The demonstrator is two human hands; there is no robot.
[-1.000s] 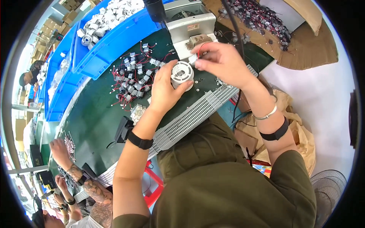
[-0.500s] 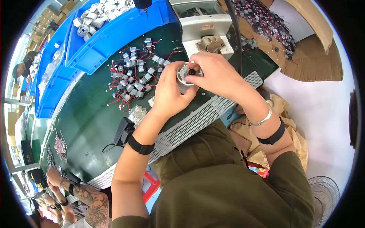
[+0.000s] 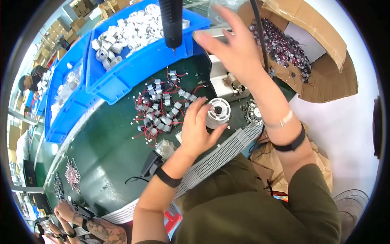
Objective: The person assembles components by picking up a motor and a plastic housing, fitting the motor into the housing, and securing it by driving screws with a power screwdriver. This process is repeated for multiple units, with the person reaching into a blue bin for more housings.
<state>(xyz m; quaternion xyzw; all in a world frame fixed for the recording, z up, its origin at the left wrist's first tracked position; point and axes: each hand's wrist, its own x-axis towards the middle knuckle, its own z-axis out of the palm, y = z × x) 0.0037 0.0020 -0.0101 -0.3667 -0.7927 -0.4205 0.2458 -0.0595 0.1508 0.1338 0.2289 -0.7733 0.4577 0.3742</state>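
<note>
A white round housing stands on the green bench with a small black motor in its middle. My left hand curls round its left and near sides, fingers on one side and thumb on the other. Above the bench, my right hand is raised with nothing in it, its fingers apart and slightly blurred. Just left of those fingers hangs a black electric screwdriver, tip down; the hand does not grip it. Small grey motors with red wires lie in a pile left of my left hand.
Blue bins of white round parts stand at the far left. A pale machine sits behind the housing; a cardboard box of small motors is at far right. A perforated strip edges the bench. Another person's hands work lower left.
My right hand has left the housing and risen toward the hanging screwdriver, its fingers opening. My left hand stays at the housing. The whole view has shifted, showing more of the bins.
</note>
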